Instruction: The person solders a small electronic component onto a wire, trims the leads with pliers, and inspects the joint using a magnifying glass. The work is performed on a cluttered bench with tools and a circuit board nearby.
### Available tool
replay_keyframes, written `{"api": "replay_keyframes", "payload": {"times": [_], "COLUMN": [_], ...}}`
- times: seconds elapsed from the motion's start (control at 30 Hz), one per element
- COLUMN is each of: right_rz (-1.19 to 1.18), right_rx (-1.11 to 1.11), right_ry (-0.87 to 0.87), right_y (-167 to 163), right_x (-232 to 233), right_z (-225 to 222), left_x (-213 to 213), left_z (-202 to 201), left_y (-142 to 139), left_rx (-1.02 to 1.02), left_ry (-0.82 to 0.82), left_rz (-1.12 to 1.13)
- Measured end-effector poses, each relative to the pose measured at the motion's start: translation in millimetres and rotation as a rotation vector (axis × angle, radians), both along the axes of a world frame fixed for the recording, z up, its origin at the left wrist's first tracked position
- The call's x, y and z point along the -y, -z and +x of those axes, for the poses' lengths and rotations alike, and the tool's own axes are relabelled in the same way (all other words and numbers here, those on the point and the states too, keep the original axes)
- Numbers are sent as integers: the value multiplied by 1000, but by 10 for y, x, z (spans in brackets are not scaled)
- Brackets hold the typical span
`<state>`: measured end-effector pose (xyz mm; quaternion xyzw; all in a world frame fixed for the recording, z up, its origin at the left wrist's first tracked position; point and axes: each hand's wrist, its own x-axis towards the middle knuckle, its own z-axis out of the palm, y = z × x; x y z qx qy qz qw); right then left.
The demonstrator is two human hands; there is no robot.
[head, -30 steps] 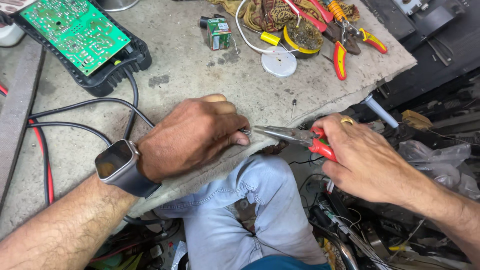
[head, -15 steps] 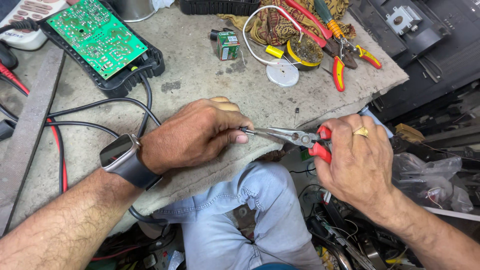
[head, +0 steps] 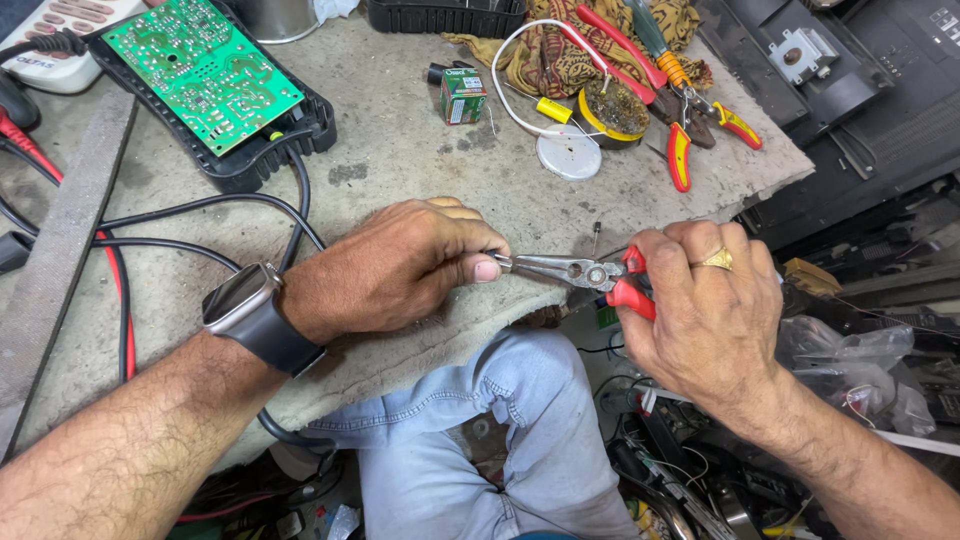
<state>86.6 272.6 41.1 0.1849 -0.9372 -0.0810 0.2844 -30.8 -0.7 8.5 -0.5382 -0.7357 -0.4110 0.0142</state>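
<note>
Lighting: bright, even, diffuse daylight; soft shadows beneath both hands on the surface (head: 420, 150). Focus sharp throughout; no glare. Wide-angle bending toward 3 and 9 o'clock edges.

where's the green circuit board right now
In the head view the green circuit board lies upper left on the bench, in a black case, above the left hand.

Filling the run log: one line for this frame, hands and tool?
left hand: fingertips pinched at pliers tip | right hand: grips red-handled needle-nose pliers | jaws: closed | bench
</note>
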Motion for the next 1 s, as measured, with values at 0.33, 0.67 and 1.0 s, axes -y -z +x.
{"api": "replay_keyframes", "payload": {"times": [0.33, 0.67, 1.0], "right_rz": [56, 169, 141], "right_rx": [-31, -104, -295], "right_ry": [-8, -23, -154], "right_y": [3, 57, 43], "right_x": [35, -15, 19], "right_z": [-13, -73, -290], "left_x": [-18, -3, -49], "left_z": [11, 23, 119], "left_y": [17, -9, -95], "left_rx": [-2, 26, -9], "left_ry": [-22, -22, -92], "left_rz": [-36, -62, -133]}}
